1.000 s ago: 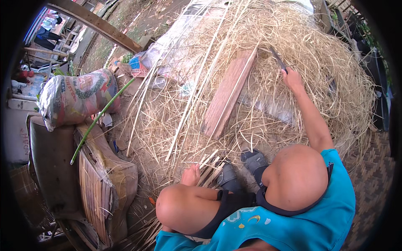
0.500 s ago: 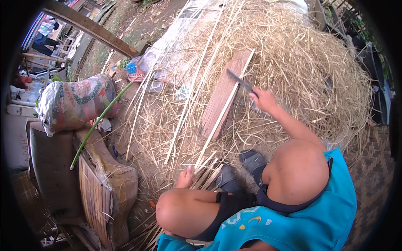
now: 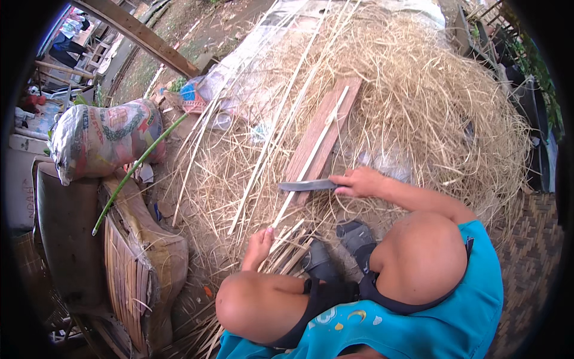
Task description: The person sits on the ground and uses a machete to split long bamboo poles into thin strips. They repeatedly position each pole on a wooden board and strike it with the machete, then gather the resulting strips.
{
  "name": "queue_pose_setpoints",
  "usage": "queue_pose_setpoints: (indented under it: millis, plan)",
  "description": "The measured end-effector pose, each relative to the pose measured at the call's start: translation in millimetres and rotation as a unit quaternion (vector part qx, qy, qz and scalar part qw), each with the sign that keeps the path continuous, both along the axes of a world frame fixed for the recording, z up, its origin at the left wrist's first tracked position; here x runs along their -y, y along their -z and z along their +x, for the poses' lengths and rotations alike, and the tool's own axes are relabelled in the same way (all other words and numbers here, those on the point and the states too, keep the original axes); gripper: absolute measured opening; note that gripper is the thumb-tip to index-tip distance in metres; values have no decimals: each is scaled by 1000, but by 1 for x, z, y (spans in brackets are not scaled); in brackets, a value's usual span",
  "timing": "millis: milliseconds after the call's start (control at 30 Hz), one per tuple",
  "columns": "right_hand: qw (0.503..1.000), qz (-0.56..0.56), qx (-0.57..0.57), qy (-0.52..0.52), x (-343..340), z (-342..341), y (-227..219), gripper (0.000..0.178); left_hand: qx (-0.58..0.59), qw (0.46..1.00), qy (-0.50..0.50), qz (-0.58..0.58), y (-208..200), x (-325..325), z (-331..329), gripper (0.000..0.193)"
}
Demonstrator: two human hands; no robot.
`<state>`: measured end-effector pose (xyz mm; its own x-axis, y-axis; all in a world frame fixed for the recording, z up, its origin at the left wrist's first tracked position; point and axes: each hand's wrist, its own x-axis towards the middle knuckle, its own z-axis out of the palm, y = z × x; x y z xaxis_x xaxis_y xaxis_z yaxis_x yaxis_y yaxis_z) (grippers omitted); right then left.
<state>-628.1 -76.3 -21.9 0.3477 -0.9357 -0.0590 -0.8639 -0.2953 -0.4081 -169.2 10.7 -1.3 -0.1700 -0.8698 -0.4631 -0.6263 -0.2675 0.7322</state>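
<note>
Clasps in the left hand (image 3: 258,246) the near part of a long, thin, pale strip (image 3: 311,155), holding it along a reddish-brown wooden plank (image 3: 320,119) beyond that hand. Grips in the right hand (image 3: 359,181) a grey-bladed knife (image 3: 307,185), pointing leftward across the strip. Has beyond the right hand a heap of curly tan strands (image 3: 430,107).

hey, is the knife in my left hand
No, the right hand holds the knife, while the left hand grips the lower end of the pale strip.
</note>
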Motion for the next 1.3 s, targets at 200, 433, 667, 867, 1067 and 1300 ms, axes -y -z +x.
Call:
queue_pose_setpoints:
  millis: [200, 433, 667, 867, 1067, 1300]
  plan:
    - [918, -24, 34, 393, 39, -133, -4, 42, 72, 987, -45, 138, -28, -67, 70, 45]
    - [972, 82, 111, 189, -48, 24, -12, 46, 117, 973, 118, -158, 38, -16, -27, 37]
    - [908, 176, 100, 368, 20, -56, -10, 43, 209, 959, 176, -75, 10, -17, -8, 32]
    - [961, 167, 72, 207, 4, -3, -50, 47, 74, 985, 133, -78, 15, -4, -25, 42]
    - [983, 83, 31, 160, -18, 12, -14, 45, 54, 989, 126, -59, 19, -7, -23, 42]
    - [991, 48, -5, 126, 6, -12, -15, 44, 116, 979, 150, -73, 28, -37, 13, 47]
